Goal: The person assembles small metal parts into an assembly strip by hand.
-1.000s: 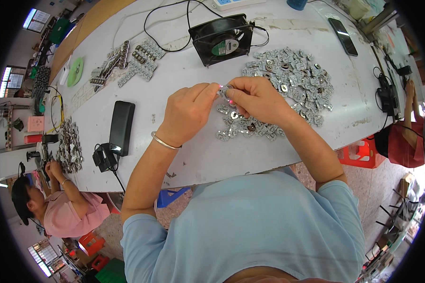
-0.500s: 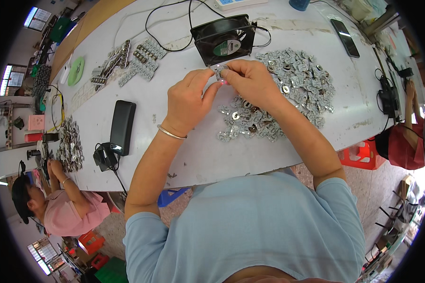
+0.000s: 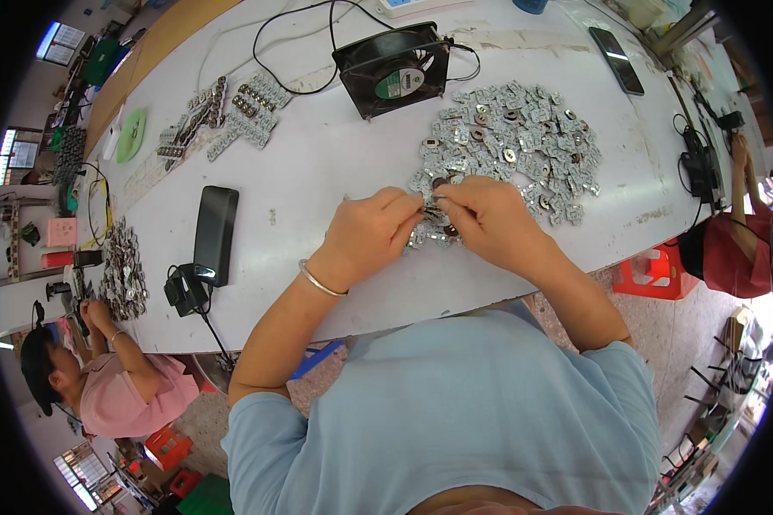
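My left hand, with a silver bangle at its wrist, has thumb and fingers pinched at the near left side of a pile of small silvery metal parts. Facing it, my right hand pinches too, its fingertips close to those of the left. Bits of metal glint between the two sets of fingertips. Whether these are held or lie in the pile behind, I cannot tell. Some parts in the pile carry round brown or silver discs.
A black fan stands beyond my hands. Rows of metal parts lie far left, near a green ring. A black box and an adapter rest at left, a phone far right. Another person sits at left.
Both hands have come back toward me from beside the fan, down to the near side of the pile. The small metal part seen between my fingertips before no longer shows clearly.
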Demonstrator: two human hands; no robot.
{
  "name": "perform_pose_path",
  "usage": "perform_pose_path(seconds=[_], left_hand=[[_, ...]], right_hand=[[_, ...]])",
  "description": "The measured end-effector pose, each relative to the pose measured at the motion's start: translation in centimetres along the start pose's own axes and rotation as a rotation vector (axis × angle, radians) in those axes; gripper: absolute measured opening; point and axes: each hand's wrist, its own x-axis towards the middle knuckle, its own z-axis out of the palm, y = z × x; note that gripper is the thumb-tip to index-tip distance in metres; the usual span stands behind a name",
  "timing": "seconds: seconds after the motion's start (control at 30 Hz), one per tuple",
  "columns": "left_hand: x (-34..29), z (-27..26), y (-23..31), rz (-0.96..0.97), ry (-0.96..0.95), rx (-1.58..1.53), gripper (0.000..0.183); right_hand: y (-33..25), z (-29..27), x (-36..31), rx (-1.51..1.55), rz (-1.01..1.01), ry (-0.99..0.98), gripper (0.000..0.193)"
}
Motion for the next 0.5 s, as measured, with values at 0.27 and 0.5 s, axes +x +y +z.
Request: perform_pose_path(seconds=[0.27,0.5], left_hand=[[2.1,-2.6,1.6,-0.031,0.040,-0.288,0.081],[1.8,-2.8,1.8,-0.127,-0.102,-0.383,0.086]], right_hand=[[-2.6,-0.1,1.8,0.243,0.072,-0.117,0.016],[-2.2,0.0,2.5,0.255,0.139,-0.370,0.015]])
